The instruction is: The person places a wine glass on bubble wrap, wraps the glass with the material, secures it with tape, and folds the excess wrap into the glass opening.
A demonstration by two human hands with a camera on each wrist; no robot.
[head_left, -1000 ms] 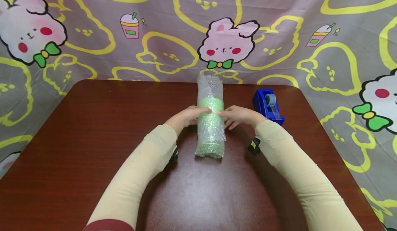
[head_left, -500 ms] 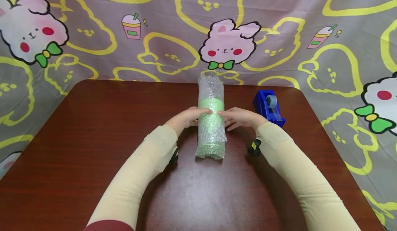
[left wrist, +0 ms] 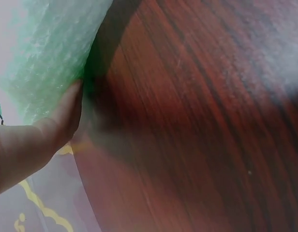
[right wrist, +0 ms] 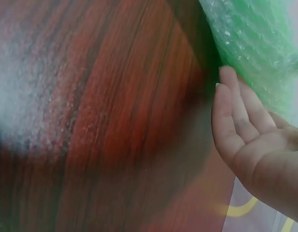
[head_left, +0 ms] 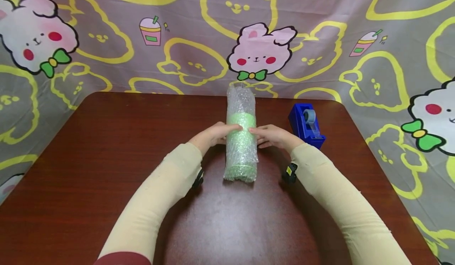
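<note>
A long green cylinder in clear bubble wrap [head_left: 241, 154] stands out from the dark table at the middle of the head view, its wrap loose and crumpled at both ends. My left hand [head_left: 217, 132] holds its left side, thumb laid across the front and the other fingers mostly hidden behind. From the opposite side my right hand [head_left: 271, 135] holds it too, the thumb tip close to the left one. The right wrist view shows the fingers [right wrist: 231, 104] gently bent along the edge of the wrap. In the left wrist view, fingers [left wrist: 67, 111] press against the green bubble surface.
A blue tape dispenser [head_left: 303, 126] with a roll of clear tape stands on the table [head_left: 106, 158] beyond my right wrist. Patterned cloth [head_left: 192, 4] hangs behind the table's far edge and along its sides.
</note>
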